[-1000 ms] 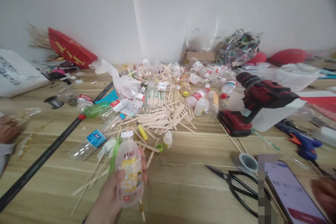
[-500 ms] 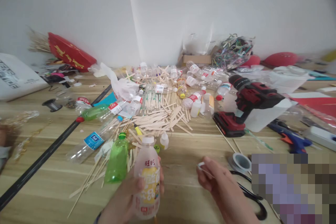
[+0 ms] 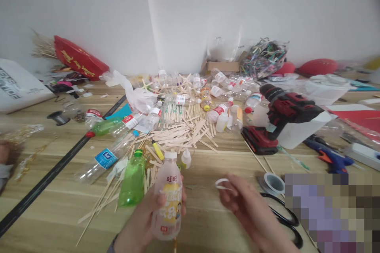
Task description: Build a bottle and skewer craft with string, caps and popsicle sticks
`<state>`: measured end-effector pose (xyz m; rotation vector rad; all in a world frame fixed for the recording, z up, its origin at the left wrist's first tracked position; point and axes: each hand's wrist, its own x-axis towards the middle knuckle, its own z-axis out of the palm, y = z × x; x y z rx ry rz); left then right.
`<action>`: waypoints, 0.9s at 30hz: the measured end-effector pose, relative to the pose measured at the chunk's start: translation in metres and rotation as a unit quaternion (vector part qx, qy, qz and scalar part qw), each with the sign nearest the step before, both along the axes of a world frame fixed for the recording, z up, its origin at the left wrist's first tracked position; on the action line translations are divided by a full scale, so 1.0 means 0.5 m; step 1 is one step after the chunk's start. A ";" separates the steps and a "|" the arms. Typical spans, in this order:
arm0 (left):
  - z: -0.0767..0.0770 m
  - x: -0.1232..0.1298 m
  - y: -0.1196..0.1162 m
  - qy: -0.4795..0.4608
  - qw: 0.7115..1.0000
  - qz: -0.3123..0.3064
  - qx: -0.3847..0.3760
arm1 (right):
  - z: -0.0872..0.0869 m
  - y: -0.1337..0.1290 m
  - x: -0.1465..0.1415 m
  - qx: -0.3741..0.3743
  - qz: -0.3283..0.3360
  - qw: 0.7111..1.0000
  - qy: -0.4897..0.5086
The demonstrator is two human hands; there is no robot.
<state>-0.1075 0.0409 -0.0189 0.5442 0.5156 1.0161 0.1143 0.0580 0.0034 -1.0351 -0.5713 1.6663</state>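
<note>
My left hand (image 3: 145,215) is wrapped round a whitish plastic drink bottle (image 3: 168,201) with a white cap and a yellow-and-red label, held nearly upright over the table. A thin stick shows just beneath the bottle. To its right, my right hand (image 3: 245,201) pinches a thin white loop (image 3: 223,182) between thumb and fingers; its exact kind is unclear. A green bottle (image 3: 132,182) stands left of the held bottle. Behind it is a small white dropper bottle (image 3: 186,159). Black-handled scissors (image 3: 285,213) and a grey spool (image 3: 273,184) lie near my right wrist.
Flat wooden sticks (image 3: 181,134) and plastic bottles cover the middle of the table. A red-black drill (image 3: 282,114) stands right, near a blue glue gun (image 3: 334,156). A long black bar (image 3: 56,170) crosses the left side. Another person's hand (image 3: 4,152) shows at the left edge.
The held bottle has risen slightly and tilted a little to the right. My right hand has shifted slightly left, and the white loop now shows wider beyond the fingertips.
</note>
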 end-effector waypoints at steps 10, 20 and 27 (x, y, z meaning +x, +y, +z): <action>0.025 -0.076 0.012 0.014 0.995 0.098 0.009 | 0.021 -0.012 0.295 0.025 -0.324 0.929 0.174; 0.020 -0.002 0.013 -0.004 0.999 0.046 -0.008 | -0.014 -0.009 0.016 -0.020 -0.073 0.995 0.065; 0.009 0.016 0.009 -0.015 1.000 0.016 -0.014 | -0.006 -0.029 -0.063 -0.005 0.064 0.998 0.012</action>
